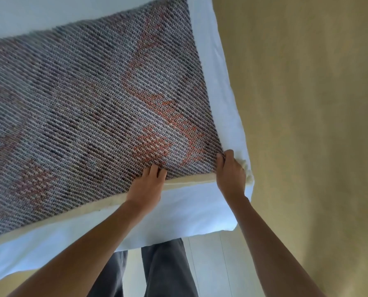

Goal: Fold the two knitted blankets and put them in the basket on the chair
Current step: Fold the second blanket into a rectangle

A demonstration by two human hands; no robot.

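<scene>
White sheet (200, 213) covers the corner of a bed, seen from above by the person standing at its foot, with tan floor (307, 103) running down the right side and a strip of paler flooring (211, 264) below the mattress corner. A knitted blanket (82, 93) lies spread flat across the bed, reaching from the left edge of the view to just short of the bed's right edge, where a band of sheet is bare. Its knit is a grey and mauve weave with orange, flame-like patterning (157, 144) toward the near right corner and fainter reddish patches at lower left.

Both bare arms reach forward to the blanket's near edge. The left hand (146, 185) sits on that edge a little way in from the corner, its fingers (155, 170) curled down onto the knit and grasping the border; the thumb is hidden beneath. The right hand (231, 174) holds the corner itself, fingers bent over the top of the knit and clenched around it, with a tuft of cream fabric showing just behind the knuckles. The two hands are near each other but apart.

A cream strip (189, 181) runs along the whole near edge under the knit; whether it is the blanket's own backing or a separate cloth cannot be told. Grey trousers (163, 269) show at the bottom, close against the bed.
</scene>
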